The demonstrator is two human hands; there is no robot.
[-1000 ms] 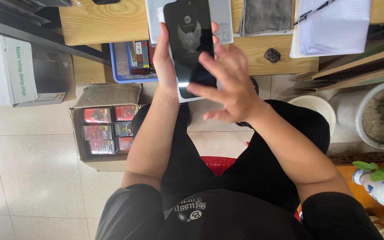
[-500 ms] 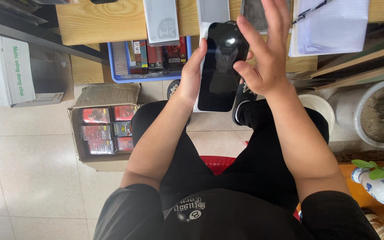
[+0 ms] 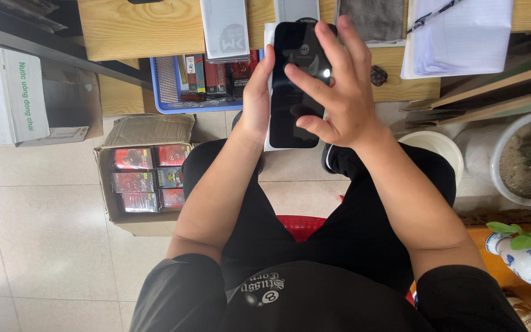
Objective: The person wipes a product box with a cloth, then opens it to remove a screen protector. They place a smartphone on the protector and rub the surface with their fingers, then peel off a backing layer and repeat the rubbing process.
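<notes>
My left hand (image 3: 257, 92) grips the left edge of a black phone (image 3: 294, 74), holding it upright in front of me with a white backing card behind it. My right hand (image 3: 334, 92) lies over the phone's right side, fingers spread across the dark glass, the fingertips touching the screen. The phone hangs above my lap, just before the front edge of a wooden table (image 3: 142, 27). I sit on a red stool (image 3: 302, 224), wearing black clothes.
On the table lie a grey flat box (image 3: 224, 27), a grey cloth (image 3: 373, 18) and white papers (image 3: 462, 37) with a pen. A blue basket (image 3: 170, 86) of small packs sits beneath. A cardboard box (image 3: 142, 178) of red packs, a white carton (image 3: 4, 95) and pots (image 3: 523, 160) stand on the floor.
Both hands carried the phone from the left to the middle. My right hand, lifted open off the screen half a second ago, has come back down onto the glass.
</notes>
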